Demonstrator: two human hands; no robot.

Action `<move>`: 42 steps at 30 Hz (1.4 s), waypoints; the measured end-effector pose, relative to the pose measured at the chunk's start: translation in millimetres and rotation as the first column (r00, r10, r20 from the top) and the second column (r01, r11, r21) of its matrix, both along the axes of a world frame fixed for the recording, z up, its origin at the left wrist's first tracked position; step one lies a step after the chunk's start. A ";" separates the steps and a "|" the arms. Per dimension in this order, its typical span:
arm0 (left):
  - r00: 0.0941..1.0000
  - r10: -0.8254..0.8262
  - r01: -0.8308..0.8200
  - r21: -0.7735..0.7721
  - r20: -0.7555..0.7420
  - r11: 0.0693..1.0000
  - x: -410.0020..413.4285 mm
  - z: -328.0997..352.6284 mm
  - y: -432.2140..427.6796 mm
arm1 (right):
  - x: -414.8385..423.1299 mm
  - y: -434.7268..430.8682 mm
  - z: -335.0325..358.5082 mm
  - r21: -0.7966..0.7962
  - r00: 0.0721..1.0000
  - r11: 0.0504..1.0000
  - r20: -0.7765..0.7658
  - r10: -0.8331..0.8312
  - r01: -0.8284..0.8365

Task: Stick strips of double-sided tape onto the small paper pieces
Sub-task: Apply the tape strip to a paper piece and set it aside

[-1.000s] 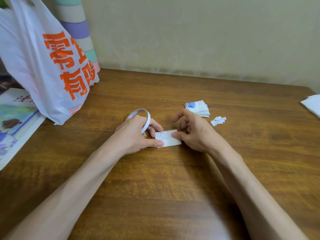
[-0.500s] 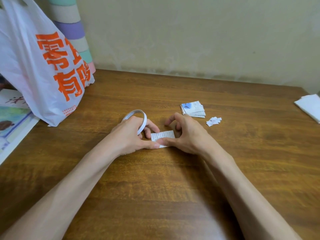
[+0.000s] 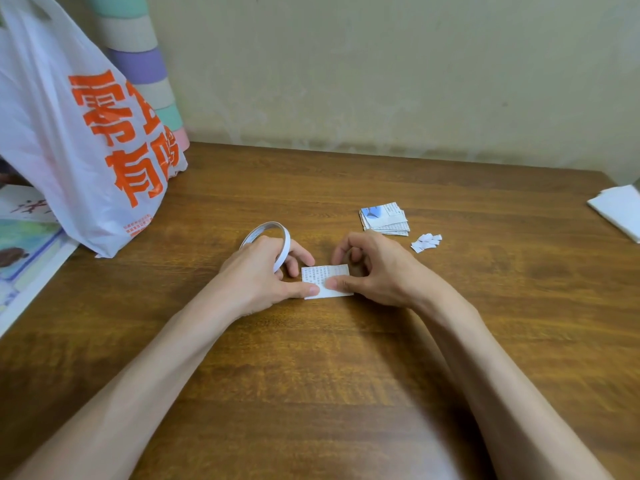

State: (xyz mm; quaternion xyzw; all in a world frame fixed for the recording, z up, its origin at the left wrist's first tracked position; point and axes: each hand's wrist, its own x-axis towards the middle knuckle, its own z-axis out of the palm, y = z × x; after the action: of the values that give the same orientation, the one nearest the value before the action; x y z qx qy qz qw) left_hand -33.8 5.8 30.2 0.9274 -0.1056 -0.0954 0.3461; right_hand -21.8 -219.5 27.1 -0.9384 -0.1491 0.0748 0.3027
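Both thumbs pin paper piece [image 3: 325,273] mid-table [image 3: 381,375], long axis left-right between hands; left hand [image 3: 256,275] grips tape roll [image 3: 268,228] just beside it, right hand [image 3: 377,271] fingers curled at its far edge.

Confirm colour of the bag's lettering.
Orange, on a white plastic bag; head view shows it best.

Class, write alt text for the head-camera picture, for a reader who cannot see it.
Left hand and right hand each press a thumb on a printed paper piece on a wooden table; the left also grips a tape roll. A paper stack, scraps and a plastic bag sit nearby.
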 end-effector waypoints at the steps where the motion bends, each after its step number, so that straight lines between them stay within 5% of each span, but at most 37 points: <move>1: 1.000 0.002 -0.002 0.010 0.002 1.000 -0.5 0.6 -0.7 | -0.6 0.3 0.1 -0.002 1.000 1.000 -0.001 0.002 -0.002; 9: 0.997 0.027 -0.028 0.011 0.074 1.000 -5.9 0.2 -2.6 | -4.4 0.2 -3.8 0.084 1.000 0.996 0.010 -0.004 0.003; 15: 0.995 0.097 -0.084 -0.276 0.035 0.958 -6.9 2.7 -0.4 | -11.6 9.6 3.9 0.495 0.996 0.867 -0.084 -0.014 0.054; 18: 0.984 0.178 -0.159 -0.493 -0.009 0.855 -8.1 4.2 -0.5 | -16.8 19.0 3.7 0.653 0.985 0.739 -0.156 -0.078 0.162; 33: 0.918 0.334 -0.388 -0.649 -0.213 0.654 -9.5 6.5 -4.7 | -25.9 49.5 -7.6 0.715 0.970 0.680 0.012 -0.242 0.161; 42: 0.943 0.329 -0.237 -0.591 0.052 0.771 -8.3 -2.2 -7.5 | -25.0 44.4 -4.7 0.734 0.957 0.620 -0.148 -0.250 0.276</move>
State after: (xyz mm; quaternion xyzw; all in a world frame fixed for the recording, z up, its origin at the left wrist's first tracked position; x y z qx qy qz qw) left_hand -42.2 -1.7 28.0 0.7884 -0.0146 0.0654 0.6115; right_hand -46.8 -175.0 22.5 -0.7408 -0.0230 -0.0234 0.6709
